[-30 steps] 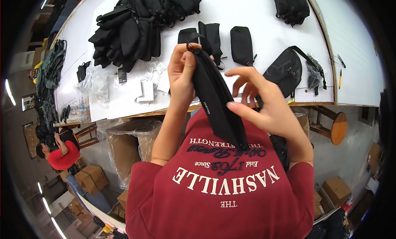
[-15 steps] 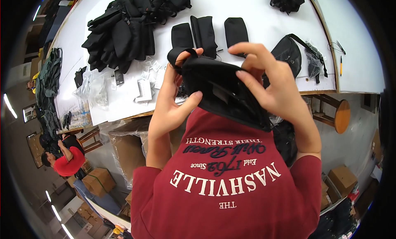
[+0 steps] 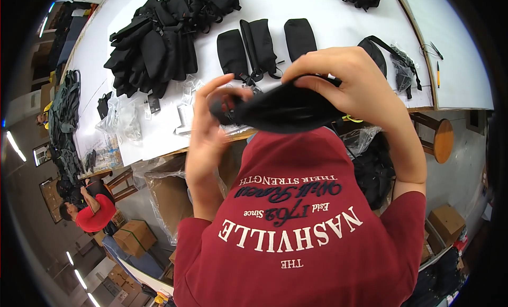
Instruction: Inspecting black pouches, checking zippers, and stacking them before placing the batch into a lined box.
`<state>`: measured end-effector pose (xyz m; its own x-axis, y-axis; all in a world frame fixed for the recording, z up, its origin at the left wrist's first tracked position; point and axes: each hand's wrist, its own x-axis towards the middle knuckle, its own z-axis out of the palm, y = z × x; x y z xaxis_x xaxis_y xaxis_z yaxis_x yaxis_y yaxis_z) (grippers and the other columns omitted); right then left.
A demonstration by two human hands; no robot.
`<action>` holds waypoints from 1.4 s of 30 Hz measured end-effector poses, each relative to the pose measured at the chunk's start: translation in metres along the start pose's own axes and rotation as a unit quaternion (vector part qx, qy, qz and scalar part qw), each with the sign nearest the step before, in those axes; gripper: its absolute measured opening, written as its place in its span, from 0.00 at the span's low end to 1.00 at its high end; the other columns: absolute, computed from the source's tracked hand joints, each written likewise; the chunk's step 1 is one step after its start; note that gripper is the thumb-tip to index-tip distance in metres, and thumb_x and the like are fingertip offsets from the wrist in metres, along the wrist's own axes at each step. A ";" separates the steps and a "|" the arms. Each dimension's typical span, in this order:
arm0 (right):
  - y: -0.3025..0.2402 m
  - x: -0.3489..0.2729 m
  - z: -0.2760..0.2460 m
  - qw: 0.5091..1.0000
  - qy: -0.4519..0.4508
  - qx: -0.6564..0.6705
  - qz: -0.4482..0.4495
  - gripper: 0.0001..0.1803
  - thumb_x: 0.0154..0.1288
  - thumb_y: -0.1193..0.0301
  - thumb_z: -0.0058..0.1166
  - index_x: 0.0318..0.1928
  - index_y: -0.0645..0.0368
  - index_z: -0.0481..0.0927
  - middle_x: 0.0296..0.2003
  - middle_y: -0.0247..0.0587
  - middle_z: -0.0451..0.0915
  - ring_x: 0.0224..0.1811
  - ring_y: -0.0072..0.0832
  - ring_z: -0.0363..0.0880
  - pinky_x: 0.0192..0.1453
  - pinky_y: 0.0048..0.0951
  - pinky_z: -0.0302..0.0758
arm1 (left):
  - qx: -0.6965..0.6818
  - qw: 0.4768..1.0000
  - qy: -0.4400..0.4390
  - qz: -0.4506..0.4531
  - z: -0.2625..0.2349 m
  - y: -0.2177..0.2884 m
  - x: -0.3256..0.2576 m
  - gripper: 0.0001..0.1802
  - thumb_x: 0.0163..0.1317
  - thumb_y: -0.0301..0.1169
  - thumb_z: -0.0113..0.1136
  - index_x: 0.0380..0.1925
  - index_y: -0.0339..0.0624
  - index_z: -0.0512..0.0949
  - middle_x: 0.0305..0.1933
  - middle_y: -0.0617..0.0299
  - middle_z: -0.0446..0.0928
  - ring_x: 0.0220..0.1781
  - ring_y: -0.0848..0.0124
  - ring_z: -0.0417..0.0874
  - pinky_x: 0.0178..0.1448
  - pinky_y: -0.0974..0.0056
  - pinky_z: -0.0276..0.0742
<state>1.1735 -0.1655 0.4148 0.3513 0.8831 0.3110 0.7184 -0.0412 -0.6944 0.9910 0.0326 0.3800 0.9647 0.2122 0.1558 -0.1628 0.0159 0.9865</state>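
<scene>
A small black fabric pouch (image 3: 288, 114) is held up in front of my chest, above the table's near edge. My right hand (image 3: 349, 82) grips its upper right rim, with the fingers over the top and the thumb pressed against it. At the pouch's left end is my left hand (image 3: 207, 124), smeared by motion, its fingers near a dark loop or strap. Whether those fingers grip the pouch cannot be made out. Beyond my hands, several similar black pouches (image 3: 300, 39) lie on the white table (image 3: 323, 5).
A large heap of black pouches (image 3: 159, 47) covers the table's left part. Clear plastic bags (image 3: 120, 119) and small tags lie near its front edge. A black bag (image 3: 374, 53) with a strap sits at right, beside a wooden stool (image 3: 442, 140). A person in red (image 3: 95, 214) is at far left.
The pouch has tipped and flattened, so less of its inside shows. My right hand has shifted over its top rim. My left hand has moved slightly left off its front edge.
</scene>
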 end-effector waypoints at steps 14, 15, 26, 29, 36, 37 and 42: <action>-0.007 0.016 0.013 0.985 0.149 0.022 -0.084 0.11 0.55 0.72 0.61 0.41 0.49 0.82 0.46 0.37 0.76 0.52 0.35 0.72 0.55 0.35 0.68 | -0.555 0.786 -0.102 -0.253 0.030 -0.087 0.037 0.32 0.64 0.42 0.58 0.61 0.34 0.63 0.43 0.63 0.71 0.39 0.73 0.73 0.38 0.71 0.71; 0.004 0.018 0.011 0.973 0.207 -0.034 -0.093 0.12 0.55 0.68 0.62 0.41 0.53 0.80 0.45 0.38 0.75 0.48 0.36 0.73 0.49 0.33 0.70 | -0.603 0.760 -0.117 -0.213 0.030 -0.085 0.037 0.33 0.63 0.42 0.59 0.61 0.33 0.63 0.42 0.63 0.71 0.38 0.73 0.73 0.37 0.71 0.71; -0.033 -0.011 0.049 0.983 0.059 0.138 0.107 0.20 0.52 0.62 0.67 0.35 0.61 0.72 0.27 0.36 0.73 0.29 0.28 0.73 0.34 0.27 0.70 | -0.507 0.852 0.000 -0.130 0.029 -0.080 0.034 0.36 0.58 0.33 0.64 0.64 0.38 0.61 0.39 0.64 0.71 0.37 0.74 0.74 0.37 0.71 0.74; -0.039 -0.012 0.055 0.980 0.041 0.150 0.121 0.19 0.52 0.63 0.66 0.35 0.61 0.72 0.27 0.38 0.74 0.28 0.30 0.73 0.34 0.28 0.71 | -0.507 0.856 -0.012 -0.100 0.030 -0.071 0.035 0.36 0.58 0.34 0.64 0.65 0.41 0.59 0.40 0.64 0.71 0.37 0.74 0.75 0.34 0.66 0.77; -0.049 -0.010 0.060 0.984 0.068 0.125 0.102 0.17 0.51 0.68 0.64 0.37 0.62 0.72 0.28 0.40 0.77 0.27 0.31 0.76 0.32 0.29 0.73 | -0.513 0.858 -0.008 -0.008 0.040 -0.048 0.033 0.35 0.62 0.34 0.61 0.66 0.50 0.57 0.44 0.65 0.68 0.39 0.73 0.73 0.33 0.58 0.81; -0.050 -0.010 0.061 0.984 0.069 0.127 0.103 0.17 0.51 0.68 0.64 0.37 0.62 0.72 0.28 0.40 0.77 0.27 0.31 0.76 0.32 0.29 0.73 | -0.525 0.851 0.007 0.004 0.041 -0.047 0.033 0.36 0.62 0.35 0.62 0.67 0.51 0.56 0.44 0.65 0.68 0.40 0.73 0.73 0.35 0.60 0.81; -0.054 -0.010 0.065 0.986 0.063 0.116 0.100 0.16 0.50 0.71 0.62 0.38 0.60 0.73 0.27 0.40 0.79 0.23 0.32 0.78 0.30 0.29 0.74 | -0.584 0.809 -0.058 0.035 0.031 -0.067 0.035 0.37 0.62 0.36 0.63 0.67 0.54 0.56 0.42 0.63 0.67 0.38 0.71 0.71 0.41 0.67 0.76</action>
<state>1.0925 -0.1413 0.4073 0.5553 0.8019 0.2206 0.4757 -0.0886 -0.8752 1.0421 0.0082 0.3212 0.9463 0.1601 0.2809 -0.2372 0.9342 0.2664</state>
